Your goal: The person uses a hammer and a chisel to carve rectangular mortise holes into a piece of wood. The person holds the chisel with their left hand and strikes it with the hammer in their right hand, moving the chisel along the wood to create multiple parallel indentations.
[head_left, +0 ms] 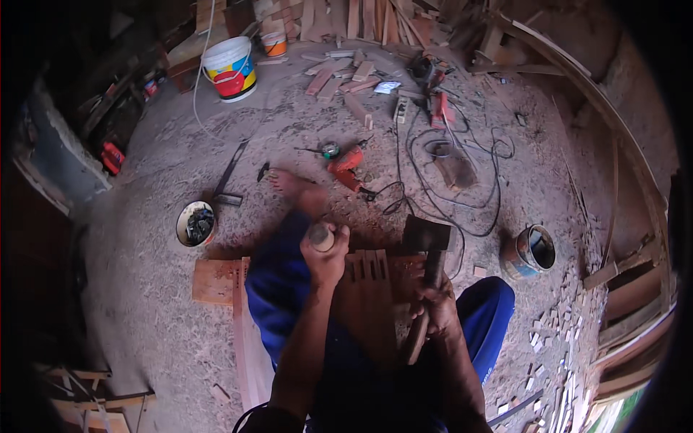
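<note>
My left hand (325, 260) grips the round wooden handle (322, 235) of a tool, held upright; its lower end is hidden. My right hand (434, 307) is wrapped round the wooden handle of a mallet (427, 234), whose dark blocky head is raised toward the front. Beneath both hands lies a wooden piece (372, 285) with several parallel slots in its far end, between my legs (278, 278) in blue trousers. A reddish board (211, 281) lies to the left, beside a paler plank (247, 353).
An orange power tool (346, 170), loose cables (469, 231), a square (228, 198) and pails (195, 224) (528, 252) lie around me. A white bucket (229, 71), wood offcuts (328, 86) and a red tool (442, 112) are farther back. Timber (628, 296) lines the right.
</note>
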